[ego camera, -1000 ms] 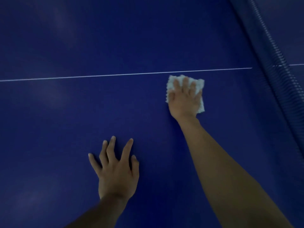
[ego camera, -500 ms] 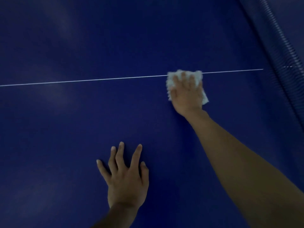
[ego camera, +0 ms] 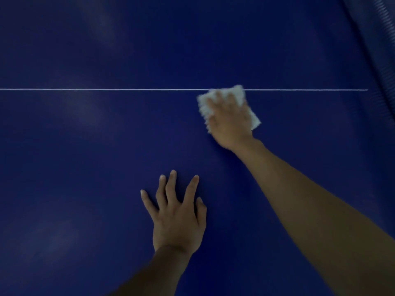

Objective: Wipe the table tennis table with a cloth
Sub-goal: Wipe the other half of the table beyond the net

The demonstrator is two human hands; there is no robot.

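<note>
The right hand (ego camera: 229, 118) lies flat on the white cloth (ego camera: 204, 106), fingers stretched out over it and pressing it onto the blue worktop (ego camera: 85, 157); it pins the cloth rather than gripping it. The cloth sits just below the white line (ego camera: 106, 89), its far edge touching or slightly overlapping that line. Both the hand and the cloth are blurred, so the exact lie of the fingertips cannot be told. The left hand (ego camera: 177, 218) rests open on the worktop nearer the person, fingers spread, holding nothing, and looks like a brace for the reach.

The main risk appears to be the cloth slipping out from under the palm. Only downward pressure holds it, so a quick change of direction could leave it behind or fold a corner under, and the hand would then rub the bare surface. The right corner of the cloth already sticks out past the hand and seems the likeliest part to curl.

A second risk is uneven cover. Pale smudges show across the left part of the worktop, well apart from the cloth, and short strokes near the line could miss them.

The right arm is well extended. Weight taken off the left hand might cost balance or lighten the pressure. The net (ego camera: 380, 60) stands to the right, and a wide stroke that way could snag the cloth on it.
</note>
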